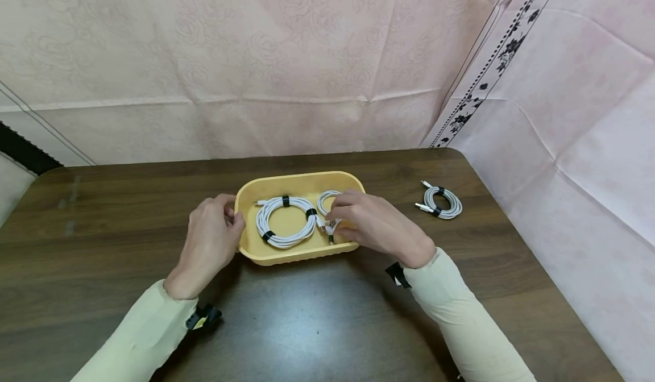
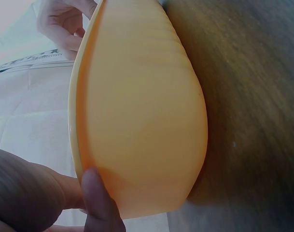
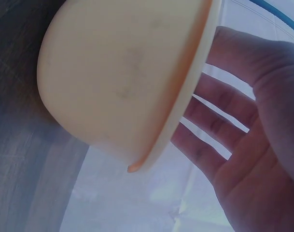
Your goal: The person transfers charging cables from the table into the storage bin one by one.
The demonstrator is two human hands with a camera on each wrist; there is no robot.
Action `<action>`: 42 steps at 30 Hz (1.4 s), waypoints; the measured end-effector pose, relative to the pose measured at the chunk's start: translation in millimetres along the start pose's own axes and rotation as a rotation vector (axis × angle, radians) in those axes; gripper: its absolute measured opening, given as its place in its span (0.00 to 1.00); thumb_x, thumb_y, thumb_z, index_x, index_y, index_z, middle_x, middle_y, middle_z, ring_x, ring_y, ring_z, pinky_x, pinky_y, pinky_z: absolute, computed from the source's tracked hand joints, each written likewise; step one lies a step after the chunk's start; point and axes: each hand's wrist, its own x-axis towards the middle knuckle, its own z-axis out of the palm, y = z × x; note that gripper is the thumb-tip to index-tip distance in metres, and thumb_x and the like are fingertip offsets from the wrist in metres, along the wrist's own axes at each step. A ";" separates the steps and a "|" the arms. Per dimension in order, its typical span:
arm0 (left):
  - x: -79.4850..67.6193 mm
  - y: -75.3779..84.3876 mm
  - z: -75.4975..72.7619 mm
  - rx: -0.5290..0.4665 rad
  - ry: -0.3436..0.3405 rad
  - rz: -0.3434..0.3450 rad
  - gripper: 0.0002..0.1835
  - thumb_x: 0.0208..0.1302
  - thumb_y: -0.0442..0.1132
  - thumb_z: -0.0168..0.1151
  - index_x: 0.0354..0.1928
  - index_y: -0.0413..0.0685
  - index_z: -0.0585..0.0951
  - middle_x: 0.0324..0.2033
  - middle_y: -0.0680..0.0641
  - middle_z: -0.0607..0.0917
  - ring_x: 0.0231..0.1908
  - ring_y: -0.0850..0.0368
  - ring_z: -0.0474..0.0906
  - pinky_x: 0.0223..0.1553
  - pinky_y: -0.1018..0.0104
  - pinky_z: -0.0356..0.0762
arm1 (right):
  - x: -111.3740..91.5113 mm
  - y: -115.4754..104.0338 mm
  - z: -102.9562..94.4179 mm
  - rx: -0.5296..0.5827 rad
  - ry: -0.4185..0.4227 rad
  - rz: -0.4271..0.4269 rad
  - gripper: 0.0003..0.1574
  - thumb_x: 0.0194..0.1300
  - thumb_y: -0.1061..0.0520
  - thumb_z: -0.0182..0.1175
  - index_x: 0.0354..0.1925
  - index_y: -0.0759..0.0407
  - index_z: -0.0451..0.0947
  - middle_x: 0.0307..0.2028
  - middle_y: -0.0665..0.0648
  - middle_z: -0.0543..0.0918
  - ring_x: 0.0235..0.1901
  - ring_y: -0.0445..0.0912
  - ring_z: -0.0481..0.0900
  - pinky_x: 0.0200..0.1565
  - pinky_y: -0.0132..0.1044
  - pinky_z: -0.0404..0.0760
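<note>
A yellow plastic tray (image 1: 286, 256) stands on the wooden table. Its left end is pinched at the rim by my left hand (image 1: 210, 237), whose thumb (image 2: 97, 191) presses the outer wall. A large white coiled cable (image 1: 286, 243) with black straps lies in the tray's left part. My right hand (image 1: 370, 220) reaches over the right rim, fingers bent down around a smaller white coiled cable (image 1: 323, 202) beside it. In the right wrist view the fingers (image 3: 224, 96) pass behind the tray rim, so their tips are hidden.
Another white coiled cable (image 1: 450, 208) with black straps lies on the table (image 1: 128, 217) to the right of the tray. Pale patterned cloth (image 1: 281, 58) hangs behind the table's back edge and along its right side.
</note>
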 end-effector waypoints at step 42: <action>1.7 -1.2 -5.0 -0.031 -0.036 -0.022 0.20 0.69 0.35 0.57 0.60 0.31 0.78 0.39 0.36 0.82 0.30 0.50 0.81 0.25 0.67 0.77 | -16.3 12.1 -9.4 -0.016 -0.002 0.080 0.14 0.60 0.56 0.74 0.46 0.52 0.89 0.46 0.48 0.85 0.48 0.41 0.81 0.49 0.37 0.84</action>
